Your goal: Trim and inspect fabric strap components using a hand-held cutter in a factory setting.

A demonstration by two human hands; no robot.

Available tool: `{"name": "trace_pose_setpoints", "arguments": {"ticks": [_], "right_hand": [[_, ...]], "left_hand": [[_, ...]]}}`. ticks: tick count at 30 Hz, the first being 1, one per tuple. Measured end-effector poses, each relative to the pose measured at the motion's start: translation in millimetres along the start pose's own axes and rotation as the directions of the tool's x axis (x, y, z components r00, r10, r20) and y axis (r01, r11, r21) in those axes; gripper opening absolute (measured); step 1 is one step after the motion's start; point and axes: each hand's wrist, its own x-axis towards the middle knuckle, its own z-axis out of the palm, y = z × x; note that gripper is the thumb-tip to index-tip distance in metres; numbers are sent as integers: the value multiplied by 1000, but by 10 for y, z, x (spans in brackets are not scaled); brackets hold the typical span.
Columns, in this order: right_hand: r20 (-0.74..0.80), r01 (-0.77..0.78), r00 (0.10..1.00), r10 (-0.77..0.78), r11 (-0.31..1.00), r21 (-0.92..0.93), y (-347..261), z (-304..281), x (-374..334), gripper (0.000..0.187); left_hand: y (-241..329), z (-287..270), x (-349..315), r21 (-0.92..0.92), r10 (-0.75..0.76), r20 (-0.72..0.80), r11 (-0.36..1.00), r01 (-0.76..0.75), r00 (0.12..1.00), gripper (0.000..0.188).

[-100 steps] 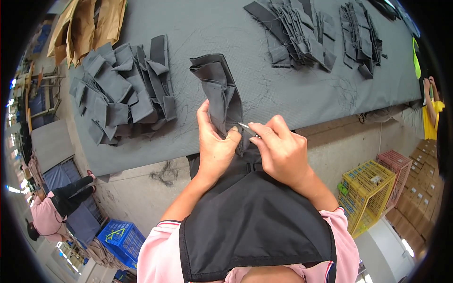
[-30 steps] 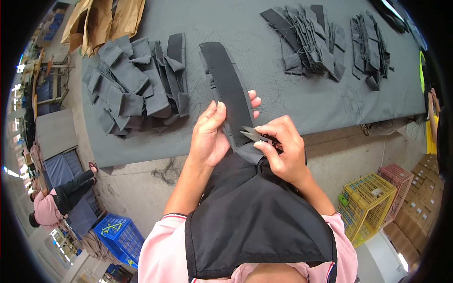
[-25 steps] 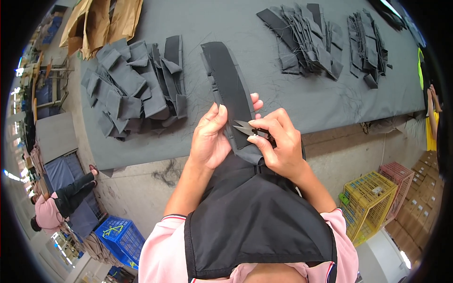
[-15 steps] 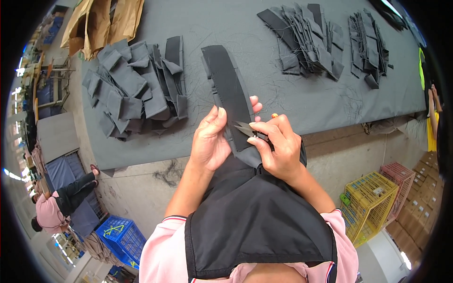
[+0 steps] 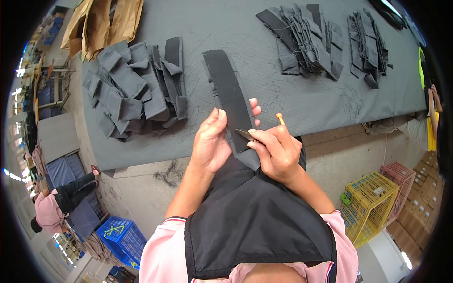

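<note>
A long dark grey fabric piece [image 5: 228,85] with a black strip on it rises from my lap over the table edge. My left hand [image 5: 211,139] is closed on it, thumb in front and fingertips showing past its right edge. In my right hand [image 5: 277,150] are thread snips [image 5: 243,135], their pointed blades together against the lower part of the piece. An orange-tipped stick [image 5: 280,118] pokes up behind the right knuckles; what it belongs to is hidden.
On the grey-covered table [image 5: 203,141] lie a loose heap of grey fabric pieces [image 5: 127,89] at left, two stacked bundles [image 5: 309,42] at right, and thread scraps. Brown paper [image 5: 101,26] sits far left. Crates, yellow [image 5: 370,203] and blue [image 5: 121,240], flank me; a person [image 5: 59,205] stands left.
The snips' blades have gone from parted to together, and my right fingers have closed further. The orange-tipped stick now sticks up more. The fabric piece has dipped slightly toward me.
</note>
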Motion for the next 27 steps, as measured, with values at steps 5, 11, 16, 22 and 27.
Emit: {"name": "trace_pose_setpoints", "arguments": {"ticks": [5, 11, 16, 22, 27], "right_hand": [[11, -200, 980, 200, 972, 121, 22, -108, -52, 25], [-19, -235, 971, 239, 965, 113, 126, -162, -83, 28], [-39, -264, 962, 270, 958, 113, 128, -94, -89, 28], [13, -254, 966, 256, 948, 191, 105, -96, -75, 27], [-7, -246, 966, 258, 930, 273, 91, -108, -68, 27]], "left_hand": [[19, -56, 13, 98, -9, -77, 995, 17, 997, 41], [43, -74, 30, 80, -41, -115, 996, 50, 992, 39], [17, -133, 42, -22, -72, -70, 997, 71, 995, 36], [-5, -173, 34, -30, -95, -131, 995, 92, 987, 36], [-10, -163, 30, -52, -115, -126, 993, 109, 985, 36]]}}
